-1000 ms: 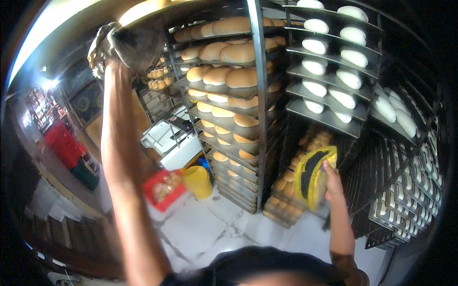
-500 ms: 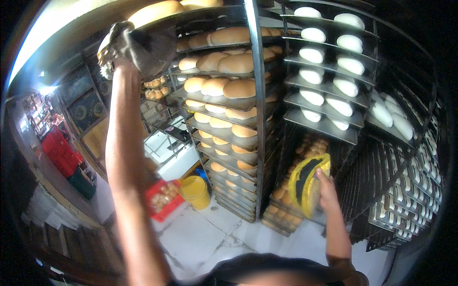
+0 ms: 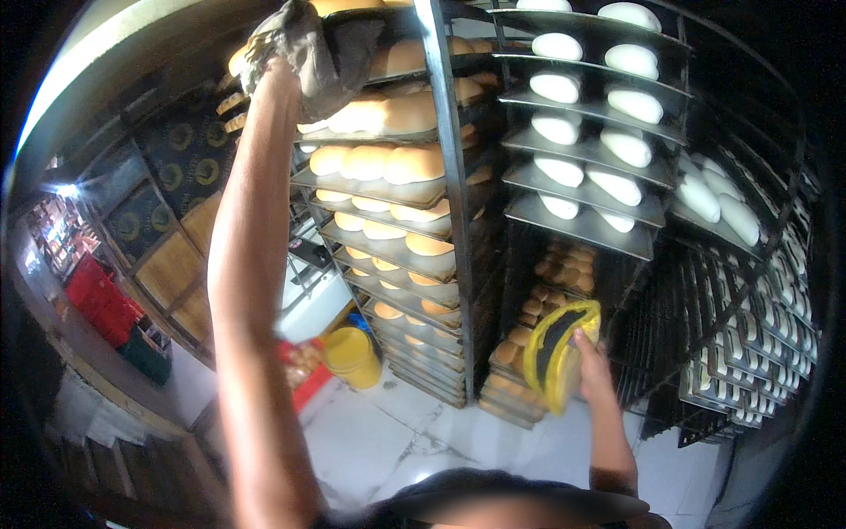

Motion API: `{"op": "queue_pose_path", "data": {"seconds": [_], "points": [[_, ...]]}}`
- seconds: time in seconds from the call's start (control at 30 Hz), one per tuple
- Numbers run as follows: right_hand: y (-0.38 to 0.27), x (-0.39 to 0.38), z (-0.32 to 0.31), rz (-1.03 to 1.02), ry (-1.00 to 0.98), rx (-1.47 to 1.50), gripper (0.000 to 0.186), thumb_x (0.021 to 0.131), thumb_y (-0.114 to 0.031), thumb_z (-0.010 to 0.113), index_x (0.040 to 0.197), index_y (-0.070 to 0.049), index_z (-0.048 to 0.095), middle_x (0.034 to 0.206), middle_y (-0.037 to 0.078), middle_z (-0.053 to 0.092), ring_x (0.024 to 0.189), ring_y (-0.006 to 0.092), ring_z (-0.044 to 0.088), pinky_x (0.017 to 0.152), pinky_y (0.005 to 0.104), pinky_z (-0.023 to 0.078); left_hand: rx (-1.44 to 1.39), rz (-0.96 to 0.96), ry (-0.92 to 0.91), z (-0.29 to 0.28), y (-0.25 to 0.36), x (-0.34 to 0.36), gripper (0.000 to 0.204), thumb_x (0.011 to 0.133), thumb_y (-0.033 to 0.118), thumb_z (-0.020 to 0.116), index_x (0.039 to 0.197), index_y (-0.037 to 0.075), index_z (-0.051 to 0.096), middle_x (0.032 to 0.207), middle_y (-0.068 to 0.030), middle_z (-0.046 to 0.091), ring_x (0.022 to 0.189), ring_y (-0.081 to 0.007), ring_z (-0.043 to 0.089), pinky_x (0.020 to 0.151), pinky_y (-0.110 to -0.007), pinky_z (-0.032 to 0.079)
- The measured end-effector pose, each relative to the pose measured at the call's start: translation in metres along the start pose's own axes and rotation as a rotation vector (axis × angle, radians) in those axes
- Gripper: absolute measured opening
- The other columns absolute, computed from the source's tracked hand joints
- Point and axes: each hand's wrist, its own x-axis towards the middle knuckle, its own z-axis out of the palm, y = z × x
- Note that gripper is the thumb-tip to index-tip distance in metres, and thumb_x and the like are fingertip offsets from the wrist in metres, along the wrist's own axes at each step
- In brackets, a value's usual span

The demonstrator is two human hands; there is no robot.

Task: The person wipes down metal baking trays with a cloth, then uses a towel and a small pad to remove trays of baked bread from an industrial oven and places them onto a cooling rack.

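Observation:
Raised high at the upper left, my left hand is wrapped in a grey cloth, which hides its fingers. Cloth and hand are against the near end of a top tray carrying golden bread loaves in the tall rack. Lower on the right, my right hand grips a folded yellow-and-black padded cloth, thumb on its edge. This pad hangs in front of trays of small brown buns, touching none that I can make out.
The metal rack post stands beside stacked trays of baked loaves. Further right, trays hold pale dough pieces. A yellow bucket and a red crate of bread sit on the white tiled floor.
My left hand has moved right, toward the rack, and the top tray of loaves sits further in. My right hand keeps the yellow-and-black pad in about the same place. The view has shifted slightly.

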Motion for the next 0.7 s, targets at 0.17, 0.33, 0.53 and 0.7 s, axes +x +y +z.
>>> {"op": "queue_pose_path", "data": {"seconds": [0.17,0.33,0.53,0.7], "points": [[0.017,0.004,-0.019,-0.002,0.134,-0.01,0.065,0.091,-0.036,0.069,0.137,0.003,0.043,0.128,0.015,0.057,0.117,0.025,0.055,0.1,0.0387,0.045,-0.093,-0.198,-0.036,0.024,-0.012,-0.024,0.061,0.092,0.053,0.046,0.112,-0.001,0.066,0.094,-0.0226,0.068,0.089,-0.0305,0.066,0.087,-0.041,0.048],[-0.01,-0.031,-0.02,-0.023,0.274,-0.182,0.062,0.093,-0.035,0.066,0.136,0.003,0.045,0.129,0.016,0.056,0.117,0.0258,0.055,0.1,0.0384,0.044,-0.154,-0.424,-0.053,0.046,-0.011,-0.042,0.073,0.092,0.063,0.045,0.113,-0.004,0.066,0.092,-0.0272,0.068,0.088,-0.0335,0.066,0.088,-0.044,0.048],[0.033,-0.044,-0.04,-0.082,0.425,-0.17,0.058,0.093,-0.035,0.067,0.13,0.005,0.049,0.122,0.017,0.06,0.109,0.0252,0.059,0.094,0.0385,0.048,0.1,0.159,-0.168,0.102,-0.034,-0.025,0.046,0.099,0.035,0.043,0.126,0.001,0.059,0.103,-0.0306,0.066,0.101,-0.0436,0.063,0.086,-0.05,0.049],[0.044,-0.058,-0.005,0.051,0.323,-0.279,0.054,0.093,-0.034,0.066,0.126,0.007,0.053,0.118,0.018,0.062,0.107,0.0257,0.06,0.092,0.0382,0.048,0.197,0.003,-0.572,0.046,-0.1,0.048,0.048,0.097,0.042,0.049,0.127,0.006,0.059,0.107,-0.0232,0.067,0.096,-0.036,0.065,0.09,-0.045,0.052]]}}
